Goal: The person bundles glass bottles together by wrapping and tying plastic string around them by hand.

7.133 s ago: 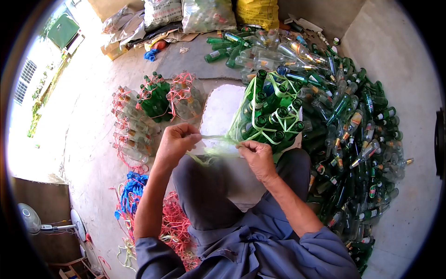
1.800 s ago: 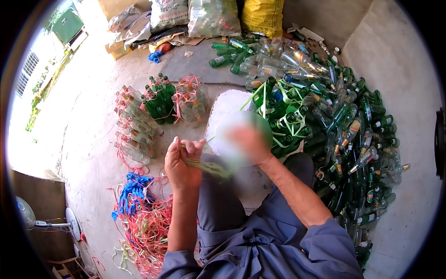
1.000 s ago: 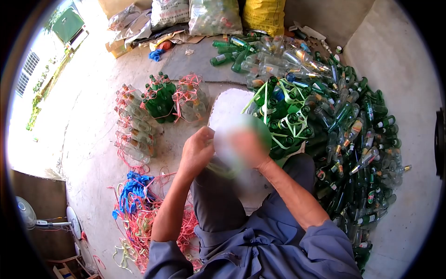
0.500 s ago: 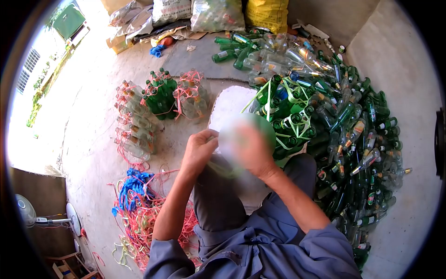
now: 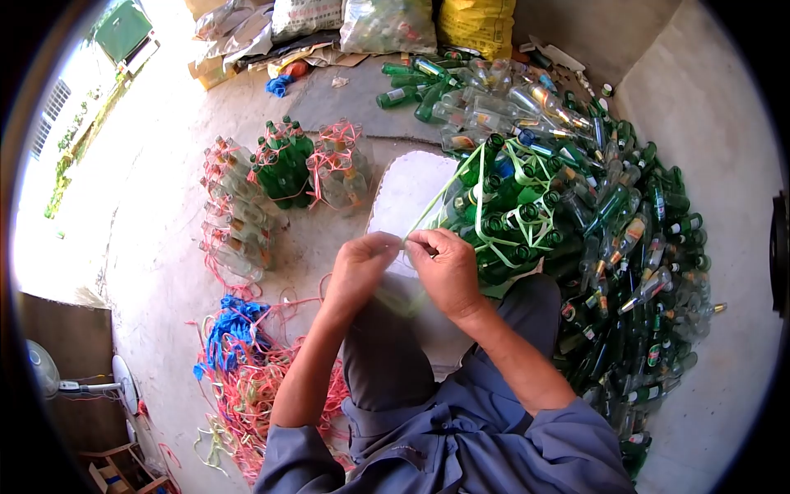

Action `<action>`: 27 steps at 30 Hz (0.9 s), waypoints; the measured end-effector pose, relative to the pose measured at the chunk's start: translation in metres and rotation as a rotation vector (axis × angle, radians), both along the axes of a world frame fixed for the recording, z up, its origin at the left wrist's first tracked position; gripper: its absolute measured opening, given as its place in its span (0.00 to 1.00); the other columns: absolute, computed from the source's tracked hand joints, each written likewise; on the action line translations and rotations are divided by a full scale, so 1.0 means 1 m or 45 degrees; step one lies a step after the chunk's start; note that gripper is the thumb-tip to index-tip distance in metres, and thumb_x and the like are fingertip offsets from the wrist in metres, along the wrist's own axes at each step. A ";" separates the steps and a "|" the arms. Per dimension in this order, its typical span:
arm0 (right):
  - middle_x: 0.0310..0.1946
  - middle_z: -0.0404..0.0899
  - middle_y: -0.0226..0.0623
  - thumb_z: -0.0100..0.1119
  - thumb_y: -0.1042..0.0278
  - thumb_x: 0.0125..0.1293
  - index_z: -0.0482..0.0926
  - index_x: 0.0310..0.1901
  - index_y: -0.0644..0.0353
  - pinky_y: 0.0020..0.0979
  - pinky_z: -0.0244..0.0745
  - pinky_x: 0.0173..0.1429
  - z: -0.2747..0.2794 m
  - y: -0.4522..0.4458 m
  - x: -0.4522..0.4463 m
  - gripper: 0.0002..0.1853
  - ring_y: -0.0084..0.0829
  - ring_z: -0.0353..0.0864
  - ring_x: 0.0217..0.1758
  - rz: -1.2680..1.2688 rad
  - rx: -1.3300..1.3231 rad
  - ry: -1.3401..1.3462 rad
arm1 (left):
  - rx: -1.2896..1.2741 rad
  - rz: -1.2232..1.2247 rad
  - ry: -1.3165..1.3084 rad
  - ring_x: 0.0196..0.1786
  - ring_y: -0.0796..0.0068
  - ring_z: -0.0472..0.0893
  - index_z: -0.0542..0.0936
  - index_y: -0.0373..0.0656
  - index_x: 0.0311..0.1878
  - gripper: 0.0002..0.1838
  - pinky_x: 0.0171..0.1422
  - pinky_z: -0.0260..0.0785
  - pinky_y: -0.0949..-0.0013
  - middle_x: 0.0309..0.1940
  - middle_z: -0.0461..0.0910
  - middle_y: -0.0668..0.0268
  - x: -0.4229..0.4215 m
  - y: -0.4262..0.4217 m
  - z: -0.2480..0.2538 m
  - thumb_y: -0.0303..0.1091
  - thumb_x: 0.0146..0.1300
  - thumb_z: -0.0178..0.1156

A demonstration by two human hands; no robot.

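Observation:
Light green plastic twine (image 5: 434, 204) runs taut from my fingers up to a bundle of green glass bottles (image 5: 504, 191), whose necks are wound with the same twine. My left hand (image 5: 364, 262) is closed on the twine, its fingertips slightly blurred. Right beside it, my right hand (image 5: 445, 270) pinches the twine between thumb and fingers. The fingertips of both hands nearly touch. A blurred loose end of twine hangs below them over my lap. Behind my hands lies a pale white slab (image 5: 409, 191), with the bottle bundle at its right.
A large heap of loose bottles (image 5: 625, 272) lies along the right wall. Tied clear bottles (image 5: 236, 214) and tied green bottles (image 5: 284, 165) stand at left. Tangled pink twine (image 5: 271, 387) and blue strips (image 5: 234, 329) lie by my left leg. Full sacks (image 5: 387, 26) stand at the back; a fan (image 5: 123, 383) is far left.
My right hand, blurred before in front of the slab, has come down and closer to my left hand. The twine to the bundle is now drawn straight between hands and bottles.

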State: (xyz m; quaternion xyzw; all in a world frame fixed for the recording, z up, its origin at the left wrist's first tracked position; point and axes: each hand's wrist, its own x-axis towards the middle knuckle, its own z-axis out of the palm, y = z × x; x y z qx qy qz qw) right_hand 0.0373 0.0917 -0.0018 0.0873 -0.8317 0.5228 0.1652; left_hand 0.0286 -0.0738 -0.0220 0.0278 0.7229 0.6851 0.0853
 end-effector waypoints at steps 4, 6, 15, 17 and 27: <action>0.29 0.82 0.42 0.66 0.79 0.60 0.84 0.37 0.65 0.34 0.77 0.36 0.005 0.000 0.000 0.04 0.38 0.82 0.30 0.014 -0.124 -0.091 | -0.007 -0.033 -0.018 0.34 0.92 0.70 0.83 0.35 0.44 0.05 0.38 0.63 0.81 0.31 0.78 0.79 0.001 0.001 0.010 0.25 0.69 0.61; 0.29 0.82 0.45 0.66 0.79 0.59 0.83 0.36 0.64 0.38 0.77 0.35 0.007 0.002 -0.002 0.04 0.43 0.83 0.30 0.032 -0.080 -0.060 | -0.014 -0.057 -0.007 0.34 0.92 0.70 0.83 0.35 0.44 0.05 0.38 0.63 0.81 0.31 0.78 0.79 0.001 0.001 0.010 0.25 0.69 0.61; 0.25 0.79 0.39 0.68 0.79 0.50 0.77 0.28 0.60 0.39 0.74 0.30 0.005 0.002 -0.011 0.08 0.42 0.81 0.26 0.057 0.057 0.092 | -0.098 -0.059 0.029 0.36 0.86 0.74 0.83 0.34 0.41 0.06 0.43 0.69 0.75 0.29 0.80 0.73 -0.001 0.005 0.010 0.27 0.67 0.61; 0.25 0.78 0.38 0.68 0.80 0.48 0.75 0.27 0.59 0.39 0.73 0.29 0.004 0.002 -0.011 0.09 0.42 0.80 0.25 0.043 0.070 0.132 | -0.043 -0.017 0.037 0.34 0.89 0.72 0.82 0.33 0.40 0.05 0.39 0.66 0.79 0.29 0.79 0.76 0.001 0.008 0.009 0.26 0.69 0.61; 0.23 0.76 0.35 0.68 0.82 0.48 0.75 0.26 0.59 0.32 0.70 0.27 0.005 0.000 -0.015 0.10 0.32 0.75 0.22 -0.013 -0.022 0.172 | -0.046 0.182 0.089 0.23 0.85 0.73 0.82 0.32 0.40 0.09 0.27 0.67 0.73 0.23 0.77 0.71 0.002 0.021 0.009 0.30 0.65 0.61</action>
